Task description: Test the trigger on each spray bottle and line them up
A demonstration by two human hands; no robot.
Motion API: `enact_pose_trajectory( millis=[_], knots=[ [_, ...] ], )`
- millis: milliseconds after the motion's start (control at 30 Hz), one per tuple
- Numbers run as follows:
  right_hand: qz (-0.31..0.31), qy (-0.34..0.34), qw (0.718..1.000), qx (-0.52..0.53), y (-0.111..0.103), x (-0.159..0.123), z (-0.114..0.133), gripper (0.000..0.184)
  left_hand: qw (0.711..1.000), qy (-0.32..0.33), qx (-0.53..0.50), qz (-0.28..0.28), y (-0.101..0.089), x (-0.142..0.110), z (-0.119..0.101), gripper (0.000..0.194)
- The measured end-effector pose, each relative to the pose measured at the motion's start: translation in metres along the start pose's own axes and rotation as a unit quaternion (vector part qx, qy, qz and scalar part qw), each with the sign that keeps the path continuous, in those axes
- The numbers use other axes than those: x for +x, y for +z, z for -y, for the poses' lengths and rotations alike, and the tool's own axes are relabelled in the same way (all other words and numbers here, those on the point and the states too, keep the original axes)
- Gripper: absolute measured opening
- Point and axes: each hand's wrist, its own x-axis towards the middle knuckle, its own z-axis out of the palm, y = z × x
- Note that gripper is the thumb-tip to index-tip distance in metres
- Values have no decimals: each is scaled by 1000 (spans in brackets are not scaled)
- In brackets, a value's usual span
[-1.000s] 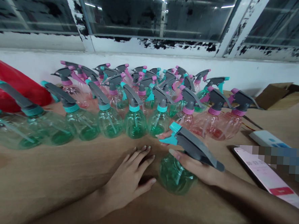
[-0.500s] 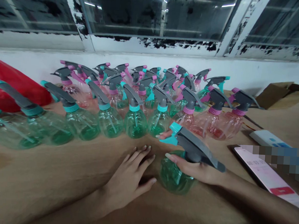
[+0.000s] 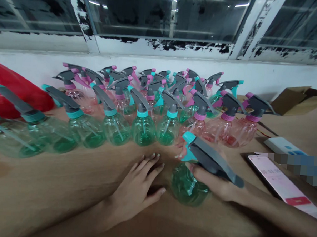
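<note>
My left hand (image 3: 140, 185) lies flat on the wooden table (image 3: 89, 196), palm down, fingers spread, holding nothing. To its right, my right hand (image 3: 220, 183) is wrapped round the neck of a green see-through spray bottle (image 3: 189, 186). This bottle has a grey spray head with a turquoise nozzle and trigger, pointing left and away from me. Its head hides some of my fingers, though a few fingertips show behind the trigger. Just beyond my hands stands a front row of spray bottles, green ones with turquoise collars (image 3: 143, 132) on the left and pink ones (image 3: 199, 124) on the right.
Several more spray bottles (image 3: 120, 84) crowd behind the front row, near the white wall (image 3: 284, 78). A red plastic bag (image 3: 12, 91) lies at left. At right are a phone (image 3: 278, 179), a white box-shaped device (image 3: 283, 144) with a cable, and an open cardboard box (image 3: 299, 102).
My right hand and its spray bottle have shifted slightly to the right. Its thumb has drawn back closer to the bottle's neck. My left hand has stayed in place.
</note>
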Motion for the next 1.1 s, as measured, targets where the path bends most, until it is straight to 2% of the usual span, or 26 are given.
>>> enact_pose_trajectory(
  millis=[233, 467, 933, 1100],
  knots=[
    [-16, 12, 1000, -13, 0, 5, -7, 26, 1000, -3, 2, 13, -4, 0, -1, 52],
    [-27, -4, 999, -24, 3, 5, -13, 32, 1000, -3, -4, 0, -2, 0, 0, 52],
    [-20, 1, 1000, 0, 3, 4, -19, 34, 1000, -1, 7, 5, -3, 2, -2, 52],
    [-24, 3, 1000, 6, 3, 5, -15, 29, 1000, -2, 6, 8, -4, 2, -2, 52]
  ],
)
